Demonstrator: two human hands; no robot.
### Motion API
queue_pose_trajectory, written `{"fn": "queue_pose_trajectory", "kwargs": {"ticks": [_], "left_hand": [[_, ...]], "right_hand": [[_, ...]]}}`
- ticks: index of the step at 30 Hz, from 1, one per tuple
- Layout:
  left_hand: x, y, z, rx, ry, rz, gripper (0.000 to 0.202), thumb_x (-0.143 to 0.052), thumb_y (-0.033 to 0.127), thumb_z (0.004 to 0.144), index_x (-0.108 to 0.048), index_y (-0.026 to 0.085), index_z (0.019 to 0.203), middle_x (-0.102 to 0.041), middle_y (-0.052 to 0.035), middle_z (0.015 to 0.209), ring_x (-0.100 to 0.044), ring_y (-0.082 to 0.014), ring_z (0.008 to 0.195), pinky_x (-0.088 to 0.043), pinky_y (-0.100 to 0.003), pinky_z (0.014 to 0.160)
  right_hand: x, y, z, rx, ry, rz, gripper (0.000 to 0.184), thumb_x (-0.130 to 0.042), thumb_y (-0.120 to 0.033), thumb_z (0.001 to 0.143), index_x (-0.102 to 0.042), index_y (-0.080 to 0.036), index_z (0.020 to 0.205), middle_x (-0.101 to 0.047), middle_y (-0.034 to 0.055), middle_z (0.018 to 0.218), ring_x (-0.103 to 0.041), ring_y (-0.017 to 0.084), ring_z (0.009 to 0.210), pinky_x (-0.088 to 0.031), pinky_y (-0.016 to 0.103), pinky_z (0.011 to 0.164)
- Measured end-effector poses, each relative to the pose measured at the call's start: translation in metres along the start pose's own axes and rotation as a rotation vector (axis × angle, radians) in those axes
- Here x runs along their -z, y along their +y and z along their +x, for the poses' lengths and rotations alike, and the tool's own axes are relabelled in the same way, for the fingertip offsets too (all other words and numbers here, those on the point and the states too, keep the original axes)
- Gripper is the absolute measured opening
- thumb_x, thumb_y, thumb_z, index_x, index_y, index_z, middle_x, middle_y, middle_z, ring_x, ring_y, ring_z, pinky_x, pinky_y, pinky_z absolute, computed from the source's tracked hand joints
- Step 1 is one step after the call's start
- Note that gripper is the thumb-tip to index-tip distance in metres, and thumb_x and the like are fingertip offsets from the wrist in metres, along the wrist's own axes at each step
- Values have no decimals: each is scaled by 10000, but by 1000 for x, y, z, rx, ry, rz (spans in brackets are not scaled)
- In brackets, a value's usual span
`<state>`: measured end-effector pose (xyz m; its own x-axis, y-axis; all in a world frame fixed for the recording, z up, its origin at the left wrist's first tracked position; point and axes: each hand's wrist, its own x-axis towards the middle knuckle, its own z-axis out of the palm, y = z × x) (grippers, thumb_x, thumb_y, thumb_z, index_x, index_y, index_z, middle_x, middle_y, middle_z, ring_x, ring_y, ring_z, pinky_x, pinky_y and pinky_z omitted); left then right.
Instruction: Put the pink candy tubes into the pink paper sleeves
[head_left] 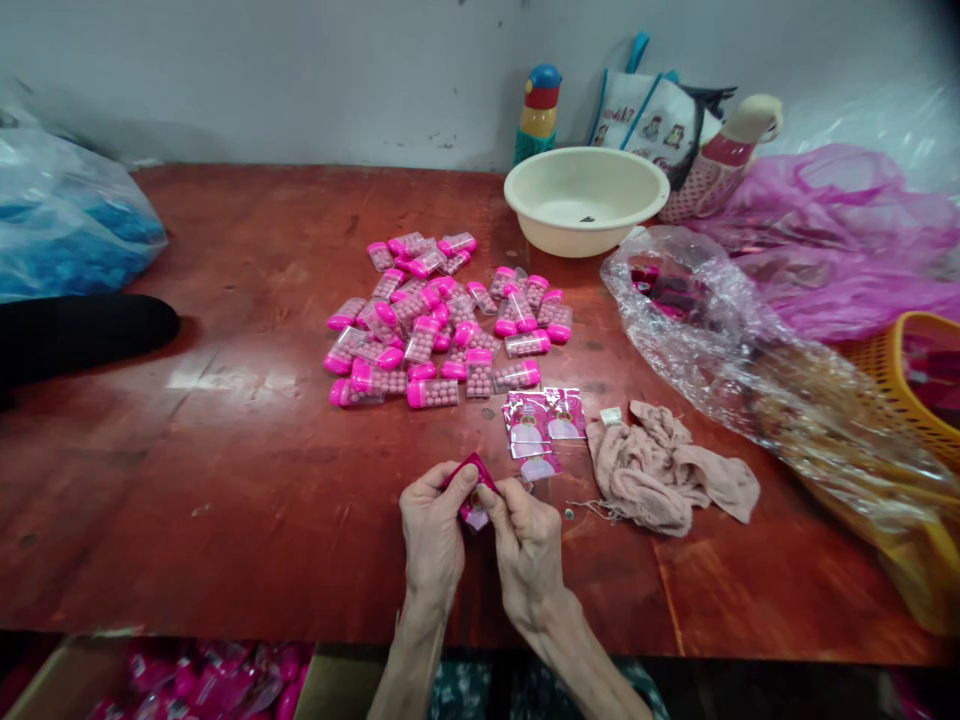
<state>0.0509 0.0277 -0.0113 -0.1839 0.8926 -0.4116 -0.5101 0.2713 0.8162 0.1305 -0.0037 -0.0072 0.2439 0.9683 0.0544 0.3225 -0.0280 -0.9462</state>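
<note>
Near the table's front edge, my left hand (435,530) and my right hand (527,540) pinch a small magenta printed sleeve (475,508) between thumbs and fingers. Whatever may be inside the sleeve is hidden. Just beyond my right hand lie several flat pink printed sleeves (529,425), partly overlapping. Farther back spreads a loose pile of small clear containers (420,340) with bright pink caps, filled with pale pink balls. A crumpled beige cloth (660,470) rests right of the flat sleeves.
A cream basin (585,235) stands at the back, beside a colourful bottle (540,115). Clear plastic wrap (720,370), a pink bag (825,220) and a yellow basket (900,370) crowd the right. A bag of blue pieces (67,220) sits left. Below the edge, a box (67,680) holds pink items.
</note>
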Motion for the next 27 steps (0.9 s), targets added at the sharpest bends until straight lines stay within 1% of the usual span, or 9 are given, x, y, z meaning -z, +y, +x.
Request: {"fn": "queue_pose_trajectory", "kwargs": {"ticks": [3,8,12,15,19,21,23,25,27], "left_hand": [[0,2,2,6,3,-21,108,-777,188,570,-680,144,589,-621,30,529,-517,-52,465,-419,-147,474],[4,5,5,-12,-11,-32,113,-786,166,547,-687,150,601,-641,21,564,-549,-72,511,-454,-167,517],[6,8,3,-12,-53,-6,90,-773,135,562,-688,142,590,-602,26,519,-515,-68,476,-429,-164,478],[8,11,2,-4,-50,0,101,-769,143,564,-669,137,562,-576,31,509,-497,-64,462,-413,-165,461],[11,14,6,2,-30,2,193,-777,162,550,-605,129,467,-574,24,505,-500,-65,469,-405,-165,457],[12,16,8,-1,-18,11,152,-786,155,535,-641,125,502,-606,13,520,-525,-75,487,-430,-176,487],[13,18,10,-13,7,8,121,-796,155,526,-691,131,581,-647,6,555,-557,-85,520,-460,-189,538],[13,19,10,-29,43,-9,144,-809,160,512,-708,146,614,-669,12,576,-576,-82,544,-471,-186,570],[13,19,11,-33,79,-32,171,-822,158,484,-708,153,612,-678,19,582,-582,-71,550,-473,-176,584]], "right_hand": [[2,-3,1,-40,-14,9,314,-464,-288,889,-589,-171,625,-518,-17,551,-471,114,507,-344,216,501],[9,-5,11,-131,-50,77,163,-590,-290,824,-678,-160,867,-668,27,739,-590,150,660,-454,222,600],[7,-7,10,-150,-93,109,258,-546,-305,858,-633,-145,675,-599,-9,565,-530,116,526,-421,198,504],[-2,-9,-1,-117,-72,66,302,-487,-299,895,-599,-151,657,-553,-14,571,-498,105,516,-389,200,493],[-7,-9,-8,-38,-107,-5,362,-430,-314,924,-612,-169,646,-514,-18,543,-470,106,466,-361,213,453],[-1,-7,0,-2,-96,-34,343,-409,-336,931,-657,-177,756,-596,21,645,-545,146,574,-429,243,541],[9,-2,15,52,-19,-148,336,-384,-360,934,-654,-172,997,-654,102,919,-579,234,872,-459,354,777],[19,8,33,148,114,-472,424,-395,-384,919,-552,-122,1214,-567,182,1179,-443,334,1141,-344,509,955],[26,22,47,167,170,-742,502,-432,-368,899,-469,-62,1296,-436,247,1323,-311,400,1256,-222,608,1004]]}}
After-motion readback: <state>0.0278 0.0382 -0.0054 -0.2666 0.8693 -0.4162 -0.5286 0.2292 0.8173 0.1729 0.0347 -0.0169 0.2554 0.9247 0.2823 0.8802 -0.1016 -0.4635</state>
